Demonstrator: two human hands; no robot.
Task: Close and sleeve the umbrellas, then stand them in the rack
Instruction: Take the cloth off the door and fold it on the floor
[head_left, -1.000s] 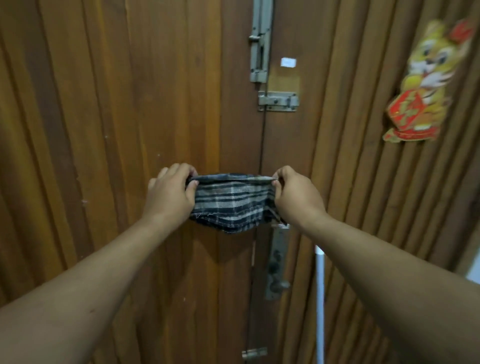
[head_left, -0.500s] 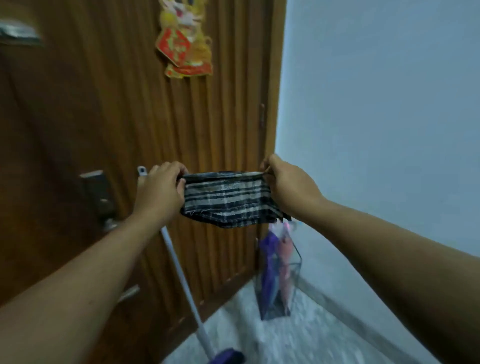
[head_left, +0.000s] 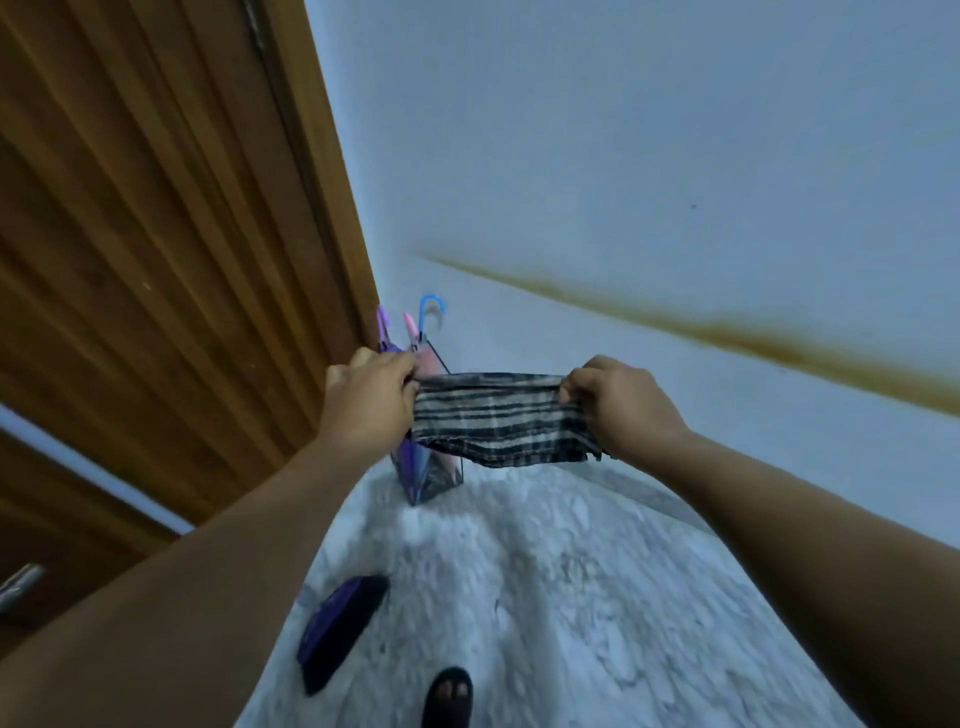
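Both forearms are bare, with no sleeves, watch or rings visible on the left hand (head_left: 366, 397) or the right hand (head_left: 621, 402). One foot (head_left: 448, 696) wears a black open-toed sandal, its toes exposed.

To my left stands a ribbed wooden door (head_left: 156, 234), its frame meeting a pale blue wall (head_left: 623, 156) that runs off to my right. A brown smear (head_left: 727, 332) streaks slantwise across that wall. Under me is a white speckled stone floor (head_left: 571, 597). A dark purple and black thing (head_left: 337, 629) lies on the floor near the door; I cannot tell what it is. My foot in a black sandal (head_left: 449, 696) shows at the bottom edge.
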